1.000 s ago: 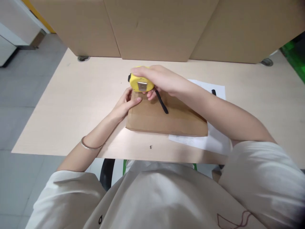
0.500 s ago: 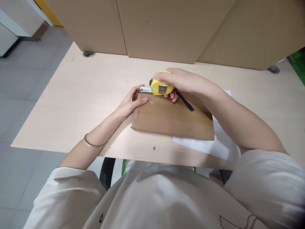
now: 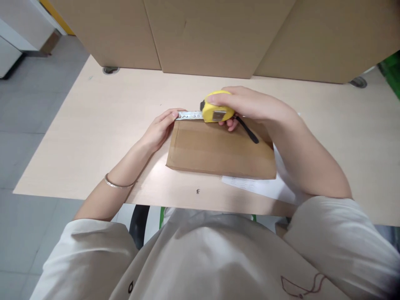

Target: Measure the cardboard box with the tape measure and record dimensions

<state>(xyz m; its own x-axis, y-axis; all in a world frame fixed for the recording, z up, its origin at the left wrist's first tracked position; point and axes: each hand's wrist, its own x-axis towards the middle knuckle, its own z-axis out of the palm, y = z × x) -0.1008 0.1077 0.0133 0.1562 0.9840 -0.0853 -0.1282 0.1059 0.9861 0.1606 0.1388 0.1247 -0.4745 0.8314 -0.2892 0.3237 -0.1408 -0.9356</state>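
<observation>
Yellow rounded tape measure point(image 3: 218, 107), black strap point(image 3: 249, 131), gripped in right hand point(image 3: 248, 103); whitish printed blade point(image 3: 190, 115), end pinched by left hand point(image 3: 160, 126), along far edge of brown cardboard box point(image 3: 220, 150).

Left hand point(image 3: 163, 124) pinching, right hand point(image 3: 239, 103) gripping.

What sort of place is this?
Perhaps an office or workroom: there's a pale desk with cable holes, a grey tiled floor, and a tape measure in hand.
</observation>
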